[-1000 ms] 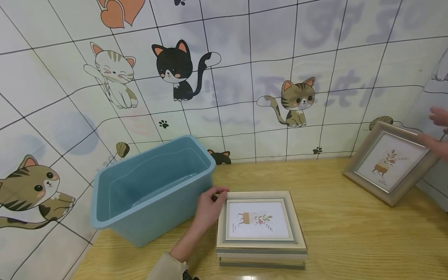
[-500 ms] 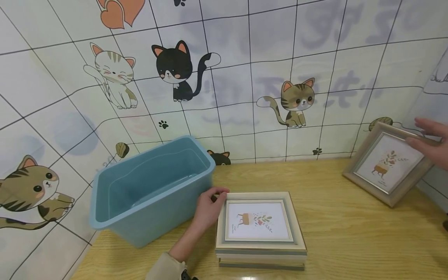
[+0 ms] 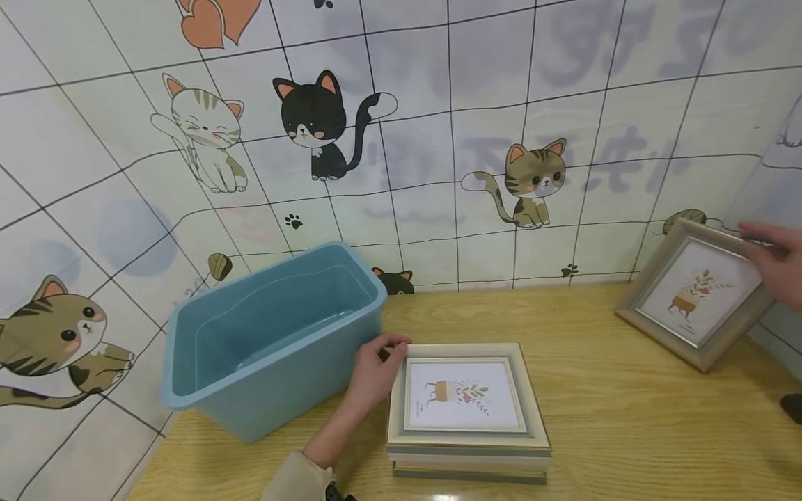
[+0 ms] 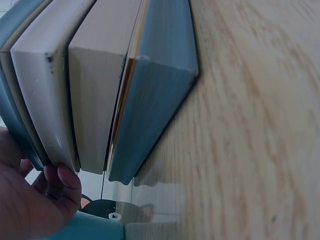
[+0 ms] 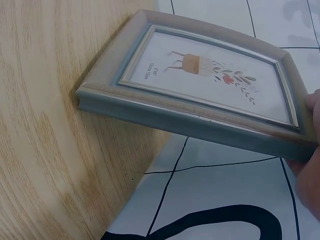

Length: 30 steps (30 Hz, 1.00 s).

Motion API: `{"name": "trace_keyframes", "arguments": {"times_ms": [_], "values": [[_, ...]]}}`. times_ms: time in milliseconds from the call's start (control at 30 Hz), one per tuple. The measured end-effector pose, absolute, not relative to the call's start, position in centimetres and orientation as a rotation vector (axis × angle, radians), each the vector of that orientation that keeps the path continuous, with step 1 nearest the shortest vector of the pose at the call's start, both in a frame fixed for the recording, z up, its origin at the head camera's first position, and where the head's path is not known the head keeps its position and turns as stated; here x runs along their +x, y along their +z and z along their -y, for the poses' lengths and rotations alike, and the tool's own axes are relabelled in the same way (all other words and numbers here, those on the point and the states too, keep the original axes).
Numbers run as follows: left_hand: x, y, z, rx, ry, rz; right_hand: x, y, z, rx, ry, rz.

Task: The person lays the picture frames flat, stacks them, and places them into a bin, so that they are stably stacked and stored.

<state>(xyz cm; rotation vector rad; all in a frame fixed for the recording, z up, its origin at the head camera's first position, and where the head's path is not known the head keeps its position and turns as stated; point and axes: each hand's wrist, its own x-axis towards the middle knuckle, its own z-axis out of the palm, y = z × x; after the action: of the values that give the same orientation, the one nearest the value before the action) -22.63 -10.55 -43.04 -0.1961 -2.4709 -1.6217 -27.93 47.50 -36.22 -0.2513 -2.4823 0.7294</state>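
A stack of picture frames lies flat on the table, its top frame cream and grey-blue around a flower-pot print. My left hand holds the stack's far left corner; in the left wrist view, the fingertips bend against the sides of the upper frames. Far to the right, a champagne-coloured picture frame stands tilted, a lower corner on the table. My right hand, cut off by the view's edge, grips its upper right corner. In the right wrist view the thumb lies in front of that frame and fingers behind.
A blue plastic bin stands left of the stack, close to my left hand. Behind the wooden table rises a wall covering with printed cats. A small dark object shows at the right edge.
My right hand has come in from the right and down onto the upper corner of the tilted picture frame, which it now grips. My left hand and the stack have stayed put.
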Motion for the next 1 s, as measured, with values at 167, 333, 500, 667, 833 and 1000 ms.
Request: {"name": "trace_keyframes", "arguments": {"times_ms": [167,333,500,667,833,1000], "values": [[-22.6,-43.0,10.6,-0.193,-1.625,2.477,-28.0,-36.3,-47.4,-0.235,0.728,2.481],[-22.6,-43.0,10.6,-0.197,-1.622,2.475,-27.6,-36.1,-46.9,-0.284,0.74,2.517],[-22.6,-43.1,10.6,-0.195,-1.622,2.473,-27.3,-35.9,-46.9,-0.295,0.823,2.551],[-22.7,-43.2,10.6,-0.176,-1.611,2.487,-27.2,-35.6,-46.3,-0.325,0.821,2.556],[-22.6,-43.1,10.5,-0.177,-1.603,2.49,-26.9,-35.4,-45.6,-0.388,0.792,2.577],[-22.6,-43.1,10.6,-0.182,-1.609,2.492,-26.5,-35.3,-45.4,-0.402,0.805,2.585]]}}
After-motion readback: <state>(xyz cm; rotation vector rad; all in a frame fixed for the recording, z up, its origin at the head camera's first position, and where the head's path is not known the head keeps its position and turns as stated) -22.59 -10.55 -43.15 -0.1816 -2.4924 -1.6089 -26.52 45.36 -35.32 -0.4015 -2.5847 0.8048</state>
